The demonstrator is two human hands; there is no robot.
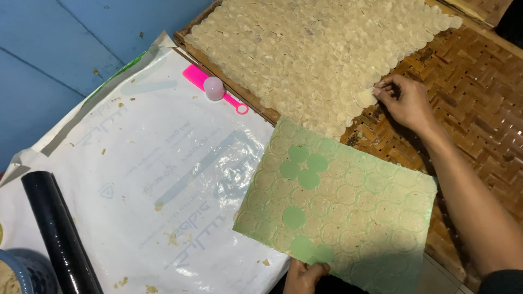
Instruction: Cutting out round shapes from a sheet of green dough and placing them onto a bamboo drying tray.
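Nearest, left hand (303, 275) pinches the near edge of a green sheet (340, 207) covered with thin pale discs. Beyond that grip, right hand (406, 102) nips one disc (364, 98) at the edge of the overlapping layer on the woven bamboo tray (474, 92).

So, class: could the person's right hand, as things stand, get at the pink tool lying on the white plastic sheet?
Probably yes. The right hand holds only a small disc at the woven tray, and nothing stands between it and the pink tool, though it must cross the laid discs.
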